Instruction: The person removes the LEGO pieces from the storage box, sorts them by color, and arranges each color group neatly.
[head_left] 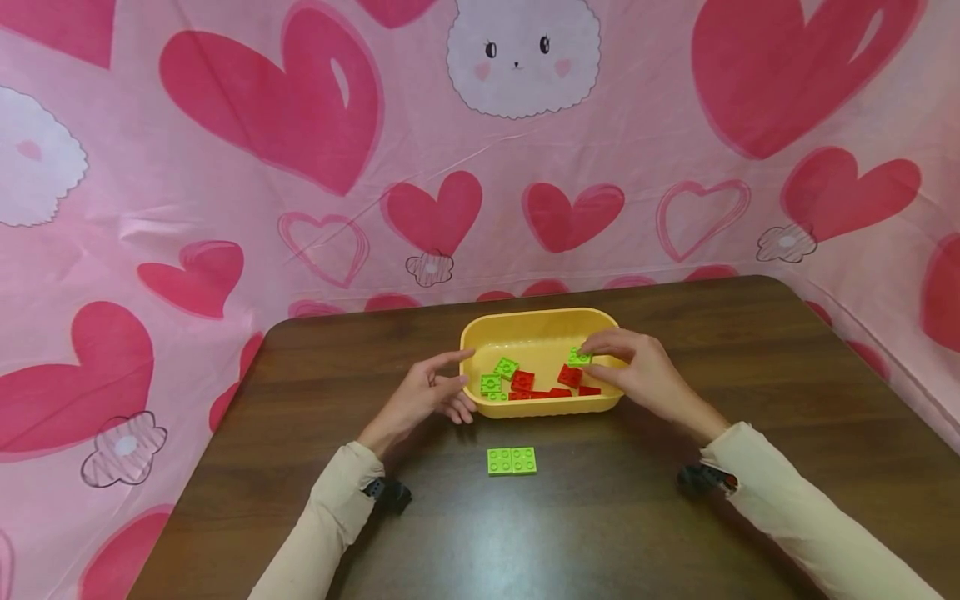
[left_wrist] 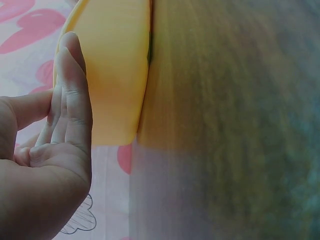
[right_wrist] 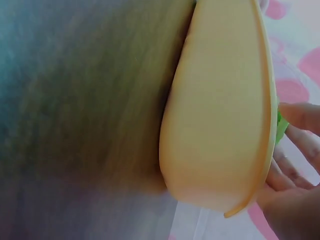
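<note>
At the left end of a yellow tray (head_left: 540, 407), my left hand (head_left: 423, 390) rests against the rim with its fingers fairly straight. The left wrist view shows that hand (left_wrist: 65, 115) alongside the tray wall (left_wrist: 115, 75). My right hand (head_left: 637, 367) reaches over the tray's right end and pinches a green building brick (head_left: 579, 357) between thumb and fingers. In the right wrist view the same brick (right_wrist: 281, 127) peeks out behind the tray rim, partly hidden. Red bricks (head_left: 522, 382) and other green bricks (head_left: 491, 383) lie in the tray.
Two green bricks (head_left: 512, 461) sit side by side on the dark wooden table (head_left: 600, 517), in front of the tray. A pink heart-patterned cloth (head_left: 495, 150) hangs behind the table and along its sides.
</note>
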